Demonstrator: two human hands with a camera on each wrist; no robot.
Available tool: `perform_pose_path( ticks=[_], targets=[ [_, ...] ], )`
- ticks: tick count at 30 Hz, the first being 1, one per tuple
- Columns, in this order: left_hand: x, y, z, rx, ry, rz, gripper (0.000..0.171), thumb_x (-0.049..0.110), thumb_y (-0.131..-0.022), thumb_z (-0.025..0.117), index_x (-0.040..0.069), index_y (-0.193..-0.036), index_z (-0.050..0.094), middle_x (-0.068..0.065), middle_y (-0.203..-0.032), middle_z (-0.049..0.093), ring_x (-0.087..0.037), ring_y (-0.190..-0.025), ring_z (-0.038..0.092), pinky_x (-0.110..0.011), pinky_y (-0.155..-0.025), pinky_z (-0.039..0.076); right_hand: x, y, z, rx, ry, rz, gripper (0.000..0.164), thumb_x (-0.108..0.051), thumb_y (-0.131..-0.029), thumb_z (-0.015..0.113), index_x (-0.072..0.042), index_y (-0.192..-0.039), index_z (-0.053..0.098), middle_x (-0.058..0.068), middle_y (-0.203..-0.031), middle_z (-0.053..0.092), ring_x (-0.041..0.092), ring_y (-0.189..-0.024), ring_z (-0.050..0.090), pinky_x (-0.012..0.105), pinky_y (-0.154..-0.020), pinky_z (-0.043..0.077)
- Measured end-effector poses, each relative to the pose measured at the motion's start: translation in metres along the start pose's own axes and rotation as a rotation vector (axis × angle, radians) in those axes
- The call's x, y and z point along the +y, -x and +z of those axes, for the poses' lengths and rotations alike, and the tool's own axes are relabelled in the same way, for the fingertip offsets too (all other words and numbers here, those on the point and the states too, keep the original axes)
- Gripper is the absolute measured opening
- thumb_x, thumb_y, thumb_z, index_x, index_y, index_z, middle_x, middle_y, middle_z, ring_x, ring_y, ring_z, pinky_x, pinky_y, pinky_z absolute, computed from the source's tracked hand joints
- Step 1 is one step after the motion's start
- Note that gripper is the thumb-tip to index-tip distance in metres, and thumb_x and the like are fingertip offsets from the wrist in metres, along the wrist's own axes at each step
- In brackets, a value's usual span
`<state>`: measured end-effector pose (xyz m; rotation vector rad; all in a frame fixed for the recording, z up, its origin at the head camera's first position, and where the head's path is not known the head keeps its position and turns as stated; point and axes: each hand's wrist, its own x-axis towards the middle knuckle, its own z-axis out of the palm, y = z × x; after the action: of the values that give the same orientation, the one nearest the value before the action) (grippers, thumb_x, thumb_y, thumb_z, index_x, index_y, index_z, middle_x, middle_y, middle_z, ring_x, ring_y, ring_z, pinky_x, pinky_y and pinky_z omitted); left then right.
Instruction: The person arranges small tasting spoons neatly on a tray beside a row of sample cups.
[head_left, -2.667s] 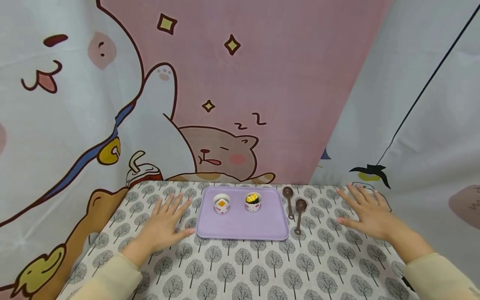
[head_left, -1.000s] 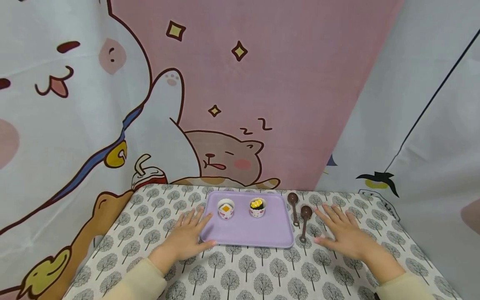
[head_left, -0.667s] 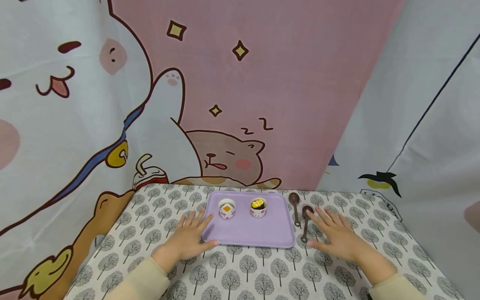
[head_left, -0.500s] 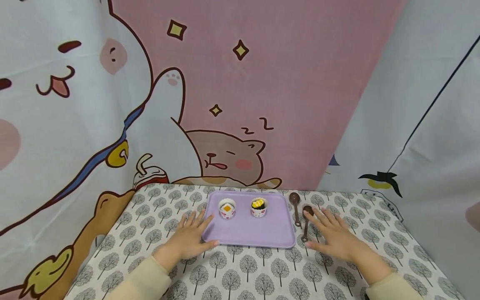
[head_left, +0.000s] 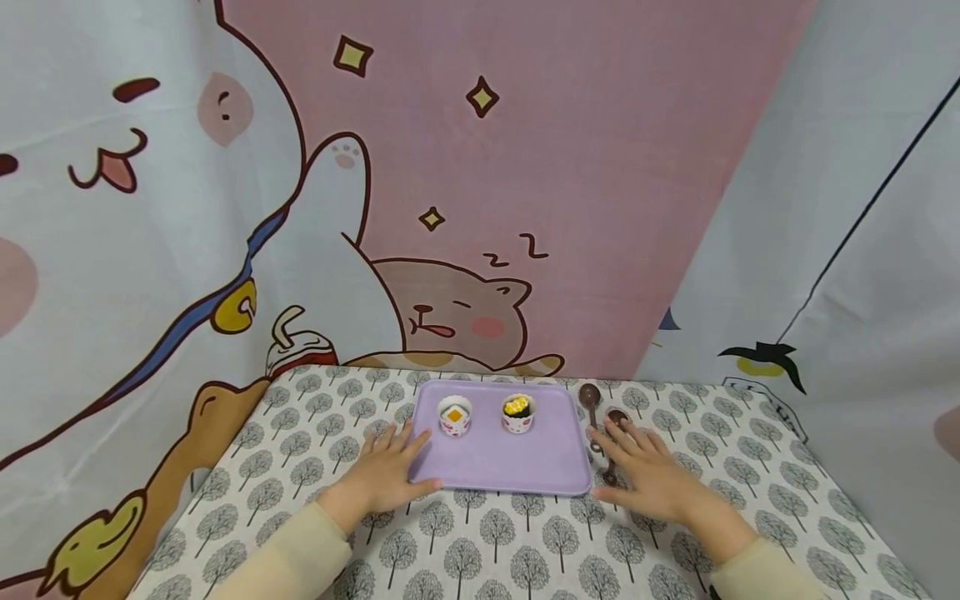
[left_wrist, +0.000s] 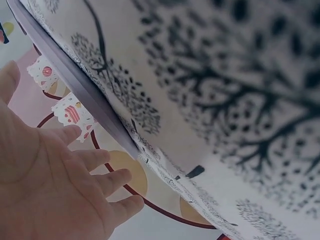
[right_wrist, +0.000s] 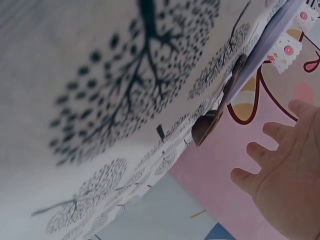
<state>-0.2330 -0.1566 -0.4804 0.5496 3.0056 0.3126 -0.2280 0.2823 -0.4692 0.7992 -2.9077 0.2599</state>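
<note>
A lilac tray (head_left: 502,467) lies on the table and bears two small paper cups. The left cup (head_left: 454,423) holds something white with an orange square on top; the right cup (head_left: 518,422) has yellow bits over something black. My left hand (head_left: 382,477), fingers spread, is at the tray's left edge; in the left wrist view its palm (left_wrist: 55,185) shows with nothing in it. My right hand (head_left: 654,479), fingers spread, hovers over two brown spoons and partly hides the nearer spoon (head_left: 618,417). The farther spoon (head_left: 589,395) lies beside the tray.
A tablecloth (head_left: 487,558) printed with grey trees covers the table. Behind it hangs a cartoon-printed cloth backdrop (head_left: 600,167), which also closes off the left and right sides.
Both my hands have come inward, the left to the tray's edge and the right leftward over the spoons. Tray, cups and spoons lie as before; the head view has shifted slightly.
</note>
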Motion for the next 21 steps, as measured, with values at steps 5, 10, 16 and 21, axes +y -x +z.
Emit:
perform_pose_path(
  ticks=[5, 10, 16, 21],
  targets=[
    [0.001, -0.002, -0.001, -0.008, -0.007, 0.014, 0.087, 0.07, -0.092, 0.049, 0.014, -0.157, 0.034, -0.023, -0.162, 0.022, -0.052, -0.146, 0.019, -0.069, -0.117, 0.01, -0.002, -0.004, 0.006, -0.021, 0.009, 0.0, 0.087, -0.064, -0.09, 0.06, -0.018, -0.158, 0.031, 0.015, -0.163, 0.024, 0.047, -0.147, 0.02, 0.069, -0.116, 0.012],
    [0.003, -0.003, -0.004, -0.034, -0.011, -0.004, 0.088, 0.071, -0.091, 0.05, 0.016, -0.158, 0.033, -0.021, -0.163, 0.021, -0.05, -0.147, 0.019, -0.068, -0.118, 0.009, -0.006, -0.007, 0.007, -0.036, -0.005, 0.001, 0.087, -0.065, -0.091, 0.058, -0.017, -0.158, 0.032, 0.014, -0.163, 0.024, 0.047, -0.147, 0.021, 0.069, -0.116, 0.012],
    [0.004, -0.003, -0.008, -0.061, -0.005, -0.025, 0.089, 0.071, -0.09, 0.052, 0.017, -0.158, 0.033, -0.02, -0.163, 0.02, -0.049, -0.147, 0.019, -0.067, -0.118, 0.01, -0.011, -0.012, 0.007, -0.069, -0.006, -0.003, 0.087, -0.068, -0.091, 0.055, -0.016, -0.158, 0.033, 0.014, -0.163, 0.023, 0.047, -0.147, 0.022, 0.07, -0.115, 0.012],
    [0.002, -0.003, -0.009, -0.077, -0.002, -0.026, 0.089, 0.071, -0.09, 0.052, 0.015, -0.157, 0.034, -0.02, -0.163, 0.023, -0.05, -0.146, 0.021, -0.067, -0.118, 0.011, -0.013, -0.016, 0.009, -0.094, -0.009, -0.001, 0.085, -0.066, -0.092, 0.056, -0.015, -0.157, 0.035, 0.017, -0.162, 0.026, 0.049, -0.146, 0.022, 0.072, -0.114, 0.014]
  ],
)
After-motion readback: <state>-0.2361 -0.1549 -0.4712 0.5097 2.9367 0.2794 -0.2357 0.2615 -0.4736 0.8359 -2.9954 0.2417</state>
